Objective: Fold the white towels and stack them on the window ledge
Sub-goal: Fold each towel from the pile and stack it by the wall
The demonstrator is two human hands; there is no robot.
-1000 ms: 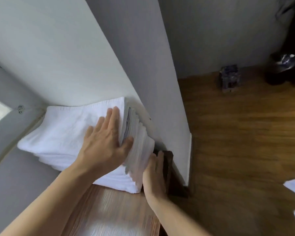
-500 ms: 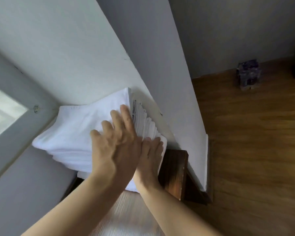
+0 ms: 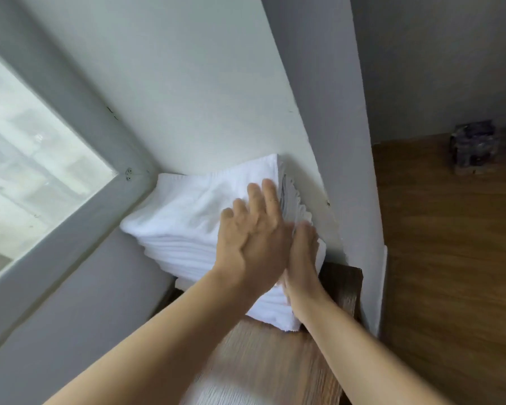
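A tall stack of folded white towels [image 3: 184, 217] sits on the wooden window ledge [image 3: 278, 358], pushed into the corner between the window frame and the white wall. My left hand [image 3: 254, 238] lies flat on top of the stack near its right edge, fingers straight. My right hand [image 3: 303, 258] presses flat against the stack's right side, where the layered towel edges show. The left hand covers part of the right hand's fingers.
A window [image 3: 27, 159] with a grey frame fills the left. A white wall pillar [image 3: 327, 112] stands just right of the stack. Brown wooden floor [image 3: 450, 258] lies to the right, with a small dark wrapped object [image 3: 473, 150] near the far wall.
My right hand has come up from the ledge's edge to the stack's side. My left hand has slid slightly along the top. The view has swung left, showing more window.
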